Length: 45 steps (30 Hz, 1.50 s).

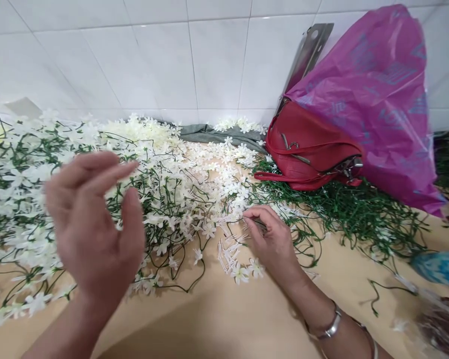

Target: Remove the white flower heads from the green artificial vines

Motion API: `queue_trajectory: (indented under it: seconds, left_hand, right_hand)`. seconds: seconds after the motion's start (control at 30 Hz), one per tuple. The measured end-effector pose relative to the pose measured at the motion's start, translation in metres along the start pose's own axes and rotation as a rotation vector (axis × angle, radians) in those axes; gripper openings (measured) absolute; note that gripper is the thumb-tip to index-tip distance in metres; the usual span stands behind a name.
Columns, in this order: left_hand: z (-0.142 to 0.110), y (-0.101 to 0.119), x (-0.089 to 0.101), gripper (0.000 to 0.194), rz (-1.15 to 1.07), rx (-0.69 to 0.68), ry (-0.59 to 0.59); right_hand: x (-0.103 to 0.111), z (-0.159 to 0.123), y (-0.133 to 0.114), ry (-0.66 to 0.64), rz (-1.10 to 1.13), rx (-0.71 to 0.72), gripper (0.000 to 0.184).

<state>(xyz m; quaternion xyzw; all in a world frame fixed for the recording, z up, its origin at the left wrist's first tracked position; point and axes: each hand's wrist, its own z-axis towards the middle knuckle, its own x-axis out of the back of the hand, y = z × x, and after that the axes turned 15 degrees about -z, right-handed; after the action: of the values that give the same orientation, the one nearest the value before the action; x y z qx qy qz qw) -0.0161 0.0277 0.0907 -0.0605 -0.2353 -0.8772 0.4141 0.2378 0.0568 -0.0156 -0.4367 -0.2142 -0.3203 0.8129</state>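
My left hand (97,219) is raised over a large heap of white artificial flowers on green stems (164,189). Its thumb stands apart from the fingers and nothing shows between them; motion blurs it slightly. Lower on the table, my right hand (271,234) has thumb and forefinger together at the edge of loose white blossoms (228,187). Whatever sits between those fingertips is too small to name. Just left of this wrist lie thin white stalk-like pieces (228,254) and a few single blossoms (240,272).
Bare green stems (359,214) are piled at right, under a red handbag (310,144). Behind it are a purple plastic bag (381,99) and a metal strip (309,55) against the tiled wall (157,60). Grey cloth (205,133) runs along the wall's foot.
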Motion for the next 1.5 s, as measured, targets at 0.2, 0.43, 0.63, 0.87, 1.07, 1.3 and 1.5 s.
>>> queue_trajectory:
  seconds: [0.2,0.43,0.63,0.87,1.07,1.3,1.5]
  left_hand:
    - [-0.089,0.052,-0.035,0.044,-0.519,0.082,-0.674]
    - [-0.113,0.033,-0.082,0.040,-0.557,0.088,-0.793]
    - [-0.090,0.005,-0.111,0.026,-0.526,0.221,-0.586]
    - [-0.095,-0.006,-0.112,0.027,-0.630,0.285,-0.603]
    - [-0.100,-0.007,-0.108,0.035,-0.385,0.156,-0.628]
    - [-0.098,0.005,-0.102,0.032,-0.204,-0.011,-0.625]
    - [-0.109,0.019,-0.111,0.032,-0.278,-0.183,-0.725]
  right_hand:
    - [-0.004,0.000,0.011,-0.095,-0.248,0.101,0.018]
    - [0.003,0.004,0.022,-0.101,-0.370,0.096,0.017]
    - [-0.002,0.005,0.022,-0.066,-0.463,0.099,0.021]
    - [-0.003,0.001,0.020,-0.071,-0.525,0.075,0.022]
    - [0.002,0.002,0.023,0.043,-0.657,0.060,0.028]
    - [0.015,0.008,0.014,0.166,-0.591,0.136,0.035]
    - [0.011,0.004,0.009,0.014,-0.520,0.145,0.028]
